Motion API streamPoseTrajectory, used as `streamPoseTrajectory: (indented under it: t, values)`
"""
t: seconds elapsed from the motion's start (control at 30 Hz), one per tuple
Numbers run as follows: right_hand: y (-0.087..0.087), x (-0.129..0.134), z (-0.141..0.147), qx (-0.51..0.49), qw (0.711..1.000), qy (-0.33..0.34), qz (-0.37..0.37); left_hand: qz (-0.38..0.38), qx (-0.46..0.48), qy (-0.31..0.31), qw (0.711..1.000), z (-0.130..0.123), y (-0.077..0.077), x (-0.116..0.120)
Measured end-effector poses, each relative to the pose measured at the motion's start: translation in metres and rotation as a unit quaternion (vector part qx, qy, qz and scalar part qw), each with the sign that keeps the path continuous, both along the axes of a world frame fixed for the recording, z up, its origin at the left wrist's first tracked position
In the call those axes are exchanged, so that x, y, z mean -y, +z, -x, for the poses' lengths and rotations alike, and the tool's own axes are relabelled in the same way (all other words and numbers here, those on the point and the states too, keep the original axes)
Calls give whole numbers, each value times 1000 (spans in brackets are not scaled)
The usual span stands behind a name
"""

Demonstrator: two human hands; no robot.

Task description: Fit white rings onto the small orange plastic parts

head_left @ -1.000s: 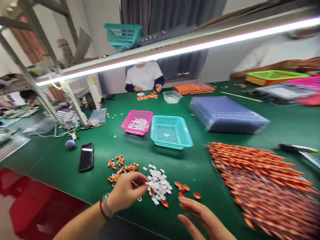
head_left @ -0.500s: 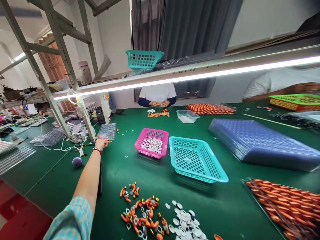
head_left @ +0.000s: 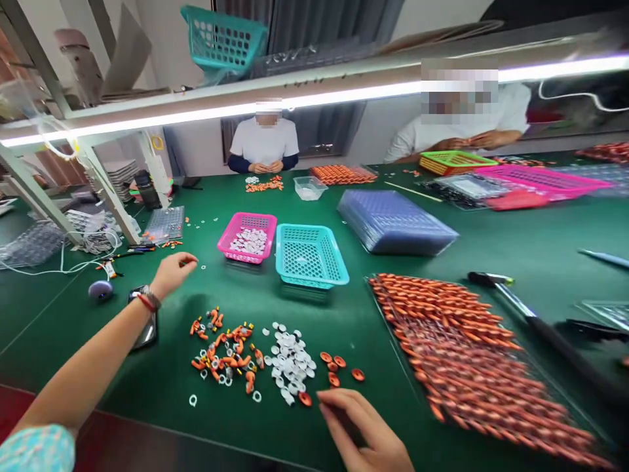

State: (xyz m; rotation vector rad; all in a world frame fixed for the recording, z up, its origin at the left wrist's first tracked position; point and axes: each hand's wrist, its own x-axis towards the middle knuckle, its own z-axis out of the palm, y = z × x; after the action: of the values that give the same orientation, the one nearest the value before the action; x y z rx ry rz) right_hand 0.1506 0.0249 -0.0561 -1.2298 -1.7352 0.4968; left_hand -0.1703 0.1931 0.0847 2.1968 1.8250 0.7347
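Note:
My left hand (head_left: 173,274) hovers over the green table, left of the pink basket (head_left: 248,237). Its thumb and forefinger are slightly apart, and I see nothing between them. Low in the view is my right hand (head_left: 366,429), thumb and forefinger forming a loose gap with nothing visible in it. Just left of its fingertips lies an orange cap (head_left: 305,398), with several more orange caps (head_left: 339,361) above. Beside these is a pile of white discs (head_left: 291,357). Further left are scattered orange curved parts (head_left: 230,351) with white rings.
A turquoise basket (head_left: 310,255) stands by the pink one, which holds white pieces. Stacked clear trays (head_left: 393,223) and a tray of orange parts (head_left: 466,347) are to the right. A phone (head_left: 145,328) lies beneath my left wrist. Two people sit across the table.
My left hand has drawn back toward me from the small clear tray at the left. My right hand has come into view, and the camera has turned right.

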Motion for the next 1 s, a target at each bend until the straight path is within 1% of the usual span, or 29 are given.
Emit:
streamPoseTrajectory:
  t: [0.03, 0.1, 0.13, 0.17, 0.23, 0.3, 0.37, 0.47, 0.53, 0.63, 0.7, 0.77, 0.83, 0.9, 1.0]
  values:
    - [7, -3, 6, 23, 999, 22, -10, 14, -7, -29, 999, -8, -10, 16]
    - [17, -11, 23, 83, 994, 59, -24, 30, -25, -85, 996, -25, -28, 56]
    - [21, -15, 33, 119, 990, 76, -29, 27, -33, -94, 995, -33, -37, 78]
    - [23, -18, 44, 155, 984, 89, -27, 17, -41, -86, 995, -40, -45, 98]
    - [25, -25, 68, 180, 979, 97, -20, -6, -49, -43, 998, -50, -59, 130]
    - [25, -29, 89, 190, 977, 91, -11, -18, -47, -4, 999, -54, -70, 148]
    - [26, -31, 103, 195, 977, 83, -1, -13, -35, -4, 999, -55, -77, 156]
    - [30, -29, 103, 184, 980, 79, 14, 3, -3, -47, 999, -56, -82, 158]
    - [33, -23, 92, 166, 982, 85, 24, 7, 22, -53, 998, -59, -82, 159]
    - [37, -9, 66, 121, 986, 107, 43, 6, 67, -28, 997, -73, -82, 166]
    - [37, 0, 50, 37, 989, 127, 67, 15, 104, -26, 994, -87, -84, 174]
    - [33, 7, 40, -53, 987, 130, 78, 34, 137, -43, 989, -102, -89, 181]
    - [27, 10, 35, -98, 988, 103, 64, 45, 155, -55, 985, -115, -96, 186]
    - [20, 10, 33, -110, 991, 64, 47, 47, 163, -53, 984, -122, -104, 189]
    - [15, 10, 30, -144, 986, 46, 62, 52, 165, -51, 984, -121, -110, 186]
